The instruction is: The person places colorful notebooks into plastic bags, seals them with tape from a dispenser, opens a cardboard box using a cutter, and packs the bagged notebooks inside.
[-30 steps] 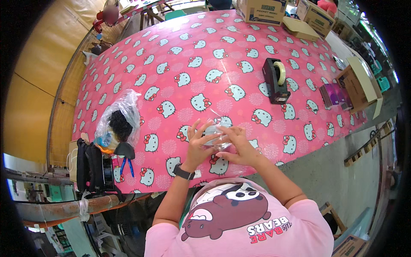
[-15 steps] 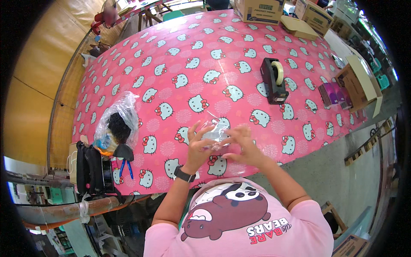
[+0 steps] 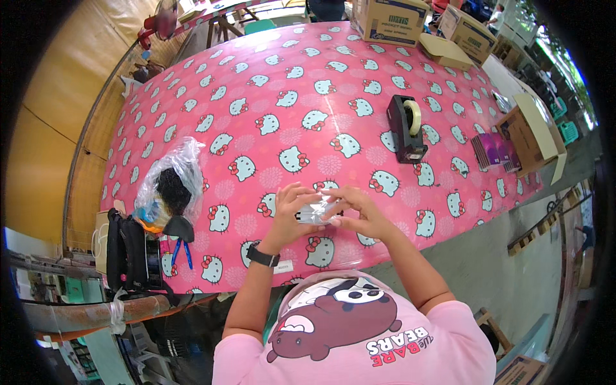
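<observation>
A small pale pack in shiny clear film (image 3: 312,212) lies between my hands, low over the near middle of the pink patterned table (image 3: 256,141). My left hand (image 3: 290,213) grips its left side, thumb near the front and fingers curled over the back. On the right side, my right hand (image 3: 360,214) is closed on the film with thumb and fingers bent over it. What the film wraps is too small and glossy to make out. A white paper slip (image 3: 283,267) lies next to my left wrist.
A black tape dispenser (image 3: 404,128) stands right of centre. Purple packs (image 3: 493,151) lie beside an open carton (image 3: 529,138). On the left are a clear plastic bag (image 3: 170,186), blue-handled pliers (image 3: 183,251) and a black bag (image 3: 122,250). Cartons (image 3: 393,22) stand at the far edge.
The loose film that stood up behind the pack is now down flat against it. My fingers have closed in over the pack, and the whole view has shifted slightly.
</observation>
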A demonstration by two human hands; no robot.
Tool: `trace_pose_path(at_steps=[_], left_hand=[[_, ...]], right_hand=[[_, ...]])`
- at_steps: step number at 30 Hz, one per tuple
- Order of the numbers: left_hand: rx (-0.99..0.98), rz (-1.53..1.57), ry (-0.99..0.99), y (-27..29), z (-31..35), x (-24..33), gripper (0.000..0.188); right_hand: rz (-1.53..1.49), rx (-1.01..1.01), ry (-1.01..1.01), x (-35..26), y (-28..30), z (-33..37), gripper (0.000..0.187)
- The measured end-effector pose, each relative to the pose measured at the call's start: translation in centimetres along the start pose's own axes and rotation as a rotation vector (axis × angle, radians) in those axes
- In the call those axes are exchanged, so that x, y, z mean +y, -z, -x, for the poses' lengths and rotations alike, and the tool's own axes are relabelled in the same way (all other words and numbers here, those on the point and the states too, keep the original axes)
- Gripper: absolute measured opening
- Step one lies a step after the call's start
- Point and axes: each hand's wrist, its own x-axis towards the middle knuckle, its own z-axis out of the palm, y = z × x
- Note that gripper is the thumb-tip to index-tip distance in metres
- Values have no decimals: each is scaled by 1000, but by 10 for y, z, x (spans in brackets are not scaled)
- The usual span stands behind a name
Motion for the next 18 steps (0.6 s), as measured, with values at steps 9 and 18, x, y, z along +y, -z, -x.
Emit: trace_pose_path(at_steps=[9, 18], left_hand=[[236, 197, 119, -18, 22, 4, 25], [362, 303, 394, -24, 6, 8, 57]], right_hand=[[549, 163, 245, 27, -15, 8, 50], [424, 276, -1, 10, -34, -22, 47]])
